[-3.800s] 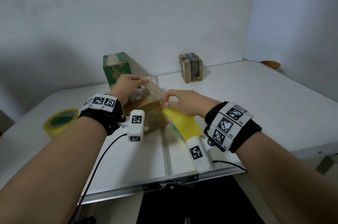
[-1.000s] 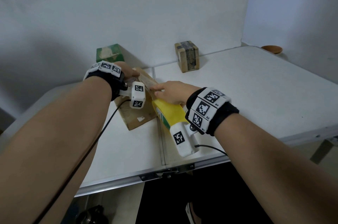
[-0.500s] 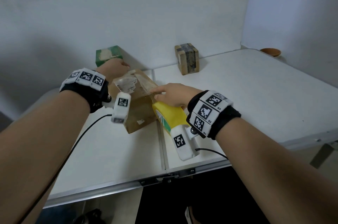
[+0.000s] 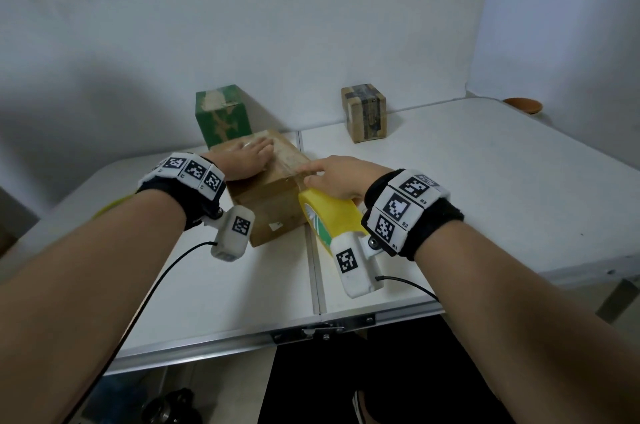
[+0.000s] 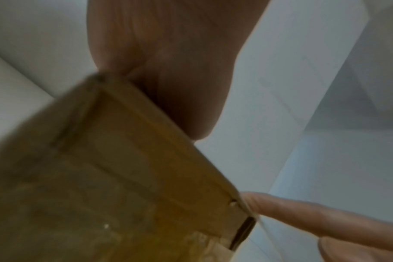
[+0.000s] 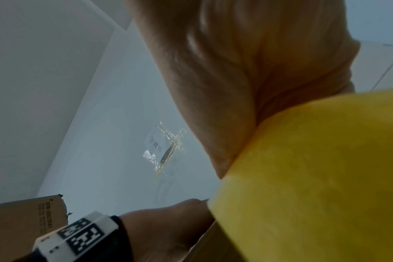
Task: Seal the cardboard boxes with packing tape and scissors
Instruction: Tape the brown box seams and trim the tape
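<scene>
A brown cardboard box (image 4: 273, 202) lies mid-table with a strip of clear tape (image 4: 287, 160) across its top. My left hand (image 4: 251, 155) presses flat on that top, fingers straight. At the box's right edge my right hand (image 4: 332, 176) grips a yellow tape roll (image 4: 329, 215), its index finger stretched to the taped edge. The left wrist view shows the box (image 5: 101, 177) under my palm and a right-hand finger (image 5: 325, 221) at its corner. In the right wrist view the roll (image 6: 314, 177) fills the lower right. No scissors are in view.
A green box (image 4: 223, 118) stands just behind the brown one. A small taped box (image 4: 363, 112) sits at the back wall, and a brown dish (image 4: 523, 105) at the far right. A second yellow roll (image 4: 110, 205) peeks out behind my left wrist. The table seam (image 4: 313, 267) runs towards me.
My left hand has come from the box's far side to lie flat on its top. The right hand with the roll has stayed at the box's right edge.
</scene>
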